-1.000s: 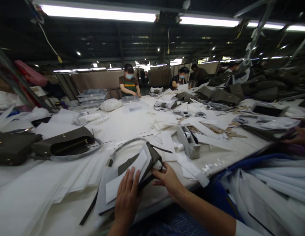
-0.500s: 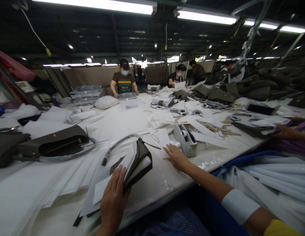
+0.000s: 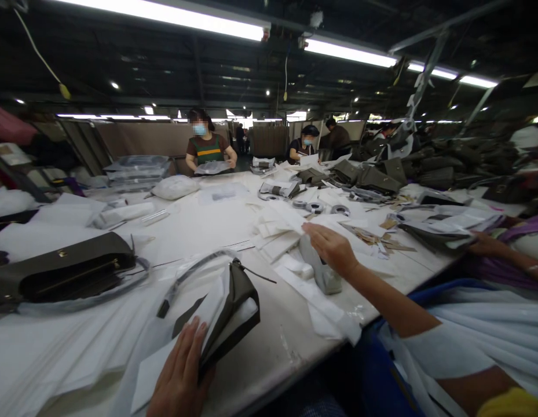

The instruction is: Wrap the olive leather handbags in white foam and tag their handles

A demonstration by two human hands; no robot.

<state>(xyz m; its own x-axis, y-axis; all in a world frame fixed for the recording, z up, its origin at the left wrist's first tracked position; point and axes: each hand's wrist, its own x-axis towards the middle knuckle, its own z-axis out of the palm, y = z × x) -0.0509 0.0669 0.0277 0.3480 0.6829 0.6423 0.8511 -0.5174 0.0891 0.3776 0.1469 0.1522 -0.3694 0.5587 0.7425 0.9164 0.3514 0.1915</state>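
Over dispenser (image 3: pixel 324 271), right hand (image 3: pixel 332 249) risen, strip (image 3: pixel 288 214) pinched

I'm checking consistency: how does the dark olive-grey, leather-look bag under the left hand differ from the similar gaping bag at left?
A flat white sheet partly covers the dark olive-grey, leather-look near bag; the gaping olive-grey left bag shows a gold-coloured fitting. The left hand lies over the near bag; no hand touches the left bag. Both share that dark olive-grey colour.

Overhead tubes (image 3: pixel 203 20) glow white beneath a dim roof (image 3: pixel 164 69), brightening the pale table (image 3: pixel 199 231); darkness pools below its near edge, while wide-angle stretch and blur soften white sheets (image 3: pixel 73 347) toward its left edge.
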